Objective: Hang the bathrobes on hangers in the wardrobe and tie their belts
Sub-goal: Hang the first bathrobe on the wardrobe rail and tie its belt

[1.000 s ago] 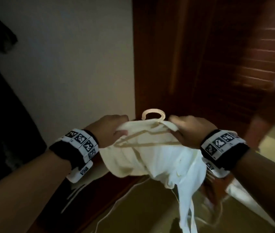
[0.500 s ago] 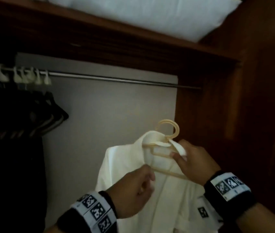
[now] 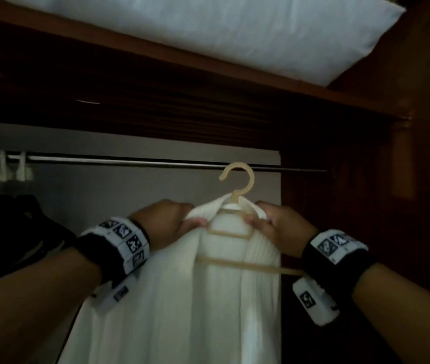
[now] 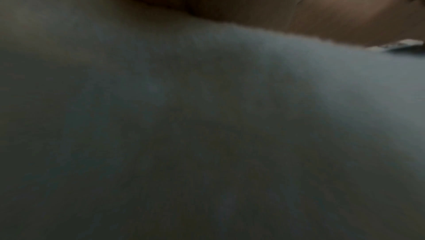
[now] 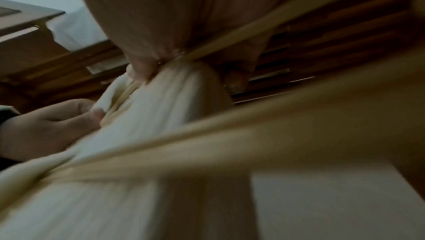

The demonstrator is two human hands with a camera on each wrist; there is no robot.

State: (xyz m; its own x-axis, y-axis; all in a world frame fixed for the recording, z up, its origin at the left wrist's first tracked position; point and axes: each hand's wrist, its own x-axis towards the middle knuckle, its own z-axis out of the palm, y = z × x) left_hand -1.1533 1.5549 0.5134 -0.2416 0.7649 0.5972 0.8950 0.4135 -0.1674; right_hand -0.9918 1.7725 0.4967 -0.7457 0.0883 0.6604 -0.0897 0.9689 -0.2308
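A white bathrobe [image 3: 172,298] hangs on a beige plastic hanger [image 3: 237,185], held up just below the metal wardrobe rail [image 3: 130,162]. The hanger's hook reaches the rail's height but I cannot tell if it is over it. My left hand [image 3: 172,224] grips the robe's collar on the left side. My right hand [image 3: 269,227] grips the collar and hanger shoulder on the right. In the right wrist view, the fingers [image 5: 142,69] pinch white cloth [image 5: 161,116] against a hanger bar [image 5: 230,34]. The left wrist view is filled with blurred robe fabric [image 4: 207,116].
Dark clothes [image 3: 11,232] hang at the rail's left end on pale hooks [image 3: 4,166]. A white pillow [image 3: 235,30] lies on the wooden shelf [image 3: 208,61] above. The brown wardrobe side wall [image 3: 366,206] stands close on the right.
The robe and hanger have been lifted from low by the wardrobe floor to rail height. My left hand moved from below the hanger up to the left collar.
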